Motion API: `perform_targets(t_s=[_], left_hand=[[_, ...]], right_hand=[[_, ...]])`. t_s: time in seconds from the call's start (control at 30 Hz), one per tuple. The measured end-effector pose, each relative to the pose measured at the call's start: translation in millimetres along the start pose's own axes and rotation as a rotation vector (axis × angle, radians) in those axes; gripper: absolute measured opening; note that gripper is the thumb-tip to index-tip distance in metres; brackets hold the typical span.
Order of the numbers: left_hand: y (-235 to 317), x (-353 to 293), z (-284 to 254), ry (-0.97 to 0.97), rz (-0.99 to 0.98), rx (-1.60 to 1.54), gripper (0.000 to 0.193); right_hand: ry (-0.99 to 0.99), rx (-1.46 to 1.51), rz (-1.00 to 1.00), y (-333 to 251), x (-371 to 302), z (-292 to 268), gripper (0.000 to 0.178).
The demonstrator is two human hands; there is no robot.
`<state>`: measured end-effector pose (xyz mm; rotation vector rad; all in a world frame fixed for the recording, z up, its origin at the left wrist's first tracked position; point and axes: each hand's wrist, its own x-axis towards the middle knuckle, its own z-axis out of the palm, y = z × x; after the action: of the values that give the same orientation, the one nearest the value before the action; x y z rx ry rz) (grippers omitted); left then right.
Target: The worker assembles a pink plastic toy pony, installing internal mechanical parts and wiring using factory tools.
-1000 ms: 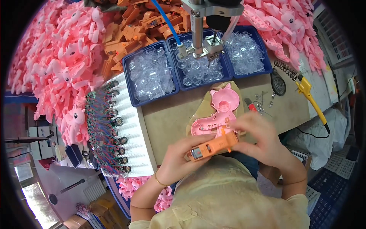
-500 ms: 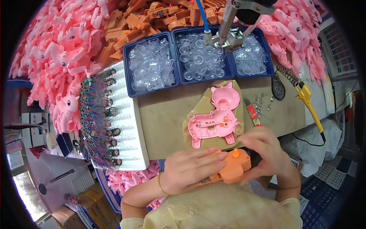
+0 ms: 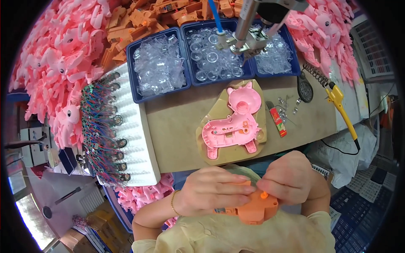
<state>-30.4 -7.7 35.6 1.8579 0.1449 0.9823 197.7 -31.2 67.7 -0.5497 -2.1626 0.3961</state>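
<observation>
Close to my body, below the table's front edge, I hold an orange plastic gearbox housing (image 3: 255,207) with a small round orange knob on its top. My left hand (image 3: 213,189) lies over its left part, fingers closed round it. My right hand (image 3: 287,179) is bent over its upper right side, fingertips pressed together beside the knob; whether they pinch some small part is hidden. On the table ahead, a pink animal-shaped toy shell half (image 3: 230,137) lies with its hollow side up in a tan holder (image 3: 262,135).
Blue bins (image 3: 190,86) of clear plastic parts stand behind the holder, under a metal machine head (image 3: 249,40). White foam (image 3: 145,156) with wired speakers (image 3: 118,120) is at left. Pink toy shells (image 3: 63,55) and orange housings (image 3: 143,21) pile up behind. A yellow-handled tool (image 3: 344,114) hangs right.
Both hands have brought the orange housing lower, nearer my body. My right hand has gone from spread at its right side to closed on its top. The view has shifted slightly.
</observation>
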Motion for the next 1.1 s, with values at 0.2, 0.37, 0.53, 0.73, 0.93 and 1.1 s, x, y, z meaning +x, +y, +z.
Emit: perform_targets(t_s=[0.2,0.37,0.53,0.73,0.93,1.1], left_hand=[[1.5,-3.6,-1.2,0.057,-0.041,-0.082,0.02],[-14.3,-2.6,21.3,0.236,-0.374,0.264,0.037],[-60.8,5.7,50.0,0.298,-0.471,0.771,0.06],[-30.0,-6.6,14.2,0.298,-0.427,0.849,0.054],[29.4,-89.5,-132.3,0.595,-0.615,1.425,0.021],[38.7,-99.3,-161.9,0.78,-1.098,0.818,0.02]], right_hand=[[-0.055,-0.124,0.103,-9.5,-0.1,2.1,0.03],[-0.058,-0.066,0.49,19.3,-32.0,10.2,0.063],[-0.082,-0.259,0.905,33.4,-37.2,32.8,0.073],[-0.008,-0.24,0.794,53.7,-49.9,39.5,0.05],[0.08,-0.261,0.933,45.1,-37.3,45.3,0.043],[0.147,-0.234,0.842,39.6,-28.1,40.5,0.035]])
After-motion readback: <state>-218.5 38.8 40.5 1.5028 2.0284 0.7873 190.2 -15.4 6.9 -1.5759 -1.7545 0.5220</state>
